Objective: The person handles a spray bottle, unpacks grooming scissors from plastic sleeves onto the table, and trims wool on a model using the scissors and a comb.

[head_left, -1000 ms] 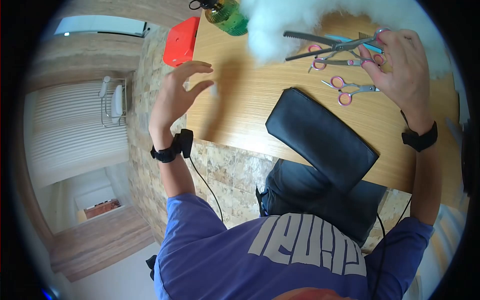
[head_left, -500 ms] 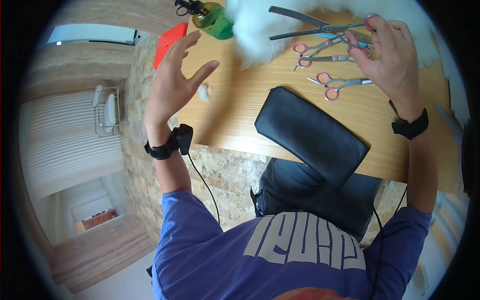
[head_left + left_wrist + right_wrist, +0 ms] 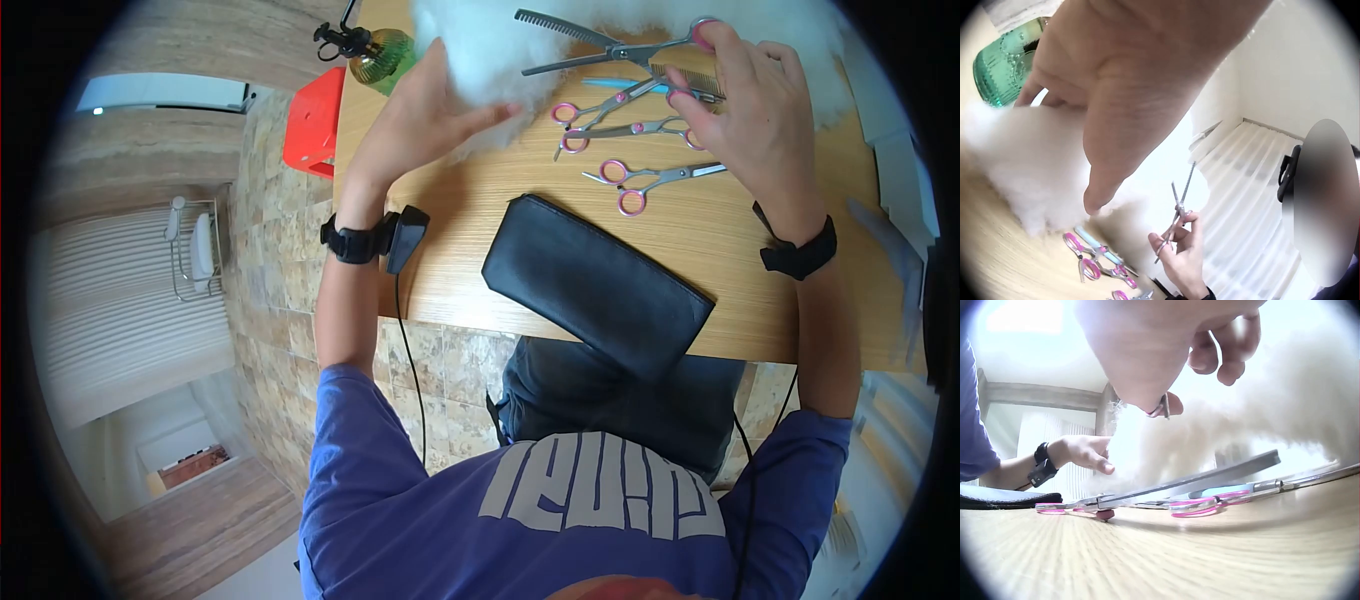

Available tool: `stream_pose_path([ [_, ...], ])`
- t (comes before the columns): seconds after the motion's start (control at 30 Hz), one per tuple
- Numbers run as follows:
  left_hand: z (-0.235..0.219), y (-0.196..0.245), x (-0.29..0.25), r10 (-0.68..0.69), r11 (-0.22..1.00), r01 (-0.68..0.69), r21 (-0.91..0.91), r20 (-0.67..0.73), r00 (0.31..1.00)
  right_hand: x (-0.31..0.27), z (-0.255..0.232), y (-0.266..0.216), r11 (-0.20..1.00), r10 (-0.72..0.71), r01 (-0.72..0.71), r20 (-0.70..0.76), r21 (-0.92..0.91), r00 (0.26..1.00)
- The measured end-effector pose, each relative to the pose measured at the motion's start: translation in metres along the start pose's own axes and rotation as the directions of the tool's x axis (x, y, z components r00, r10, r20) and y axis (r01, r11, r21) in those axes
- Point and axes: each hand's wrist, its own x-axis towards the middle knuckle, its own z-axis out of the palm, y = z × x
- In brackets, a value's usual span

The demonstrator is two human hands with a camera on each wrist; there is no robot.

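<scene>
Thinning scissors (image 3: 618,52), one blade toothed, are held by the right hand (image 3: 765,120) with thumb and a finger in the pink-lined rings; the blades stand apart. The left hand (image 3: 420,125) lies against the edge of a fluffy white mass (image 3: 480,60), thumb extended. From the left wrist view, that hand (image 3: 1129,81) has its fingers partly hidden behind the white fluff (image 3: 1041,162). Below the held scissors, several pink-ringed scissors (image 3: 640,178), a light-blue-handled comb (image 3: 620,84) and another comb lie on the wooden table (image 3: 450,250).
A black pouch (image 3: 600,280) lies near the table's front edge. A green spray bottle (image 3: 385,60) stands at the back left, beyond the left hand. A red plastic object (image 3: 312,122) is beside the table's left edge.
The left hand has moved right, from over the table's left side to the white fluff. The right hand still holds the scissors, their blades apart. The head view has shifted.
</scene>
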Motion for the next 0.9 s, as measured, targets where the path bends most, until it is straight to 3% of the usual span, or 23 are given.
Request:
stream_pose_path([
  [0.1,0.008,-0.021,0.008,-0.003,0.998,0.003,-0.067,-0.012,1.0,0.005,0.001,-0.002,0.995,-0.101,0.102,-0.095,0.006,0.99],
  [0.27,0.016,-0.03,0.003,-0.013,0.993,0.012,-0.116,-0.007,1.0,0.01,-0.008,-0.01,0.991,-0.083,0.082,-0.006,-0.11,0.997],
  [0.33,0.019,-0.024,0.0,-0.01,0.99,-0.001,-0.14,-0.078,0.997,0.013,-0.01,-0.018,0.981,-0.079,0.088,0.054,-0.174,0.995],
  [0.4,0.016,-0.016,0.001,-0.001,0.995,-0.006,-0.098,-0.069,0.998,0.015,-0.008,-0.022,0.994,-0.091,0.086,-0.079,-0.068,0.993],
  [0.5,0.011,-0.002,0.003,-0.017,0.998,0.014,-0.061,-0.064,0.998,0.015,0.0,-0.022,0.994,-0.081,0.07,-0.141,-0.081,0.987],
  [0.57,0.011,0.002,0.001,-0.057,0.996,0.052,-0.075,-0.072,0.996,0.016,-0.001,-0.023,0.986,-0.097,0.085,-0.079,-0.141,0.992],
  [0.63,0.013,-0.001,0.0,0.05,0.998,-0.054,-0.038,-0.097,0.994,0.016,-0.001,-0.022,0.974,-0.106,0.099,-0.023,-0.205,0.994],
  [0.67,0.02,-0.017,0.001,0.122,0.992,-0.127,-0.026,-0.15,0.981,0.015,0.001,-0.021,0.973,-0.136,0.123,-0.057,-0.195,0.989],
  [0.73,0.017,-0.008,0.0,0.081,0.995,-0.088,-0.048,-0.13,0.988,0.009,0.024,0.001,0.972,-0.166,0.147,-0.087,-0.186,0.982],
  [0.8,0.017,-0.007,-0.002,0.043,0.997,-0.05,-0.063,-0.109,0.993,-0.012,0.077,0.054,0.955,-0.253,0.265,-0.098,0.134,0.962],
  [0.83,0.018,-0.01,-0.003,0.014,0.997,-0.022,-0.078,-0.102,0.995,0.001,0.054,0.03,0.954,-0.257,0.268,-0.095,0.134,0.962],
  [0.9,0.019,-0.01,-0.004,-0.015,0.995,0.006,-0.095,-0.098,0.995,0.017,0.003,-0.014,0.966,-0.179,0.178,0.012,-0.187,0.984],
])
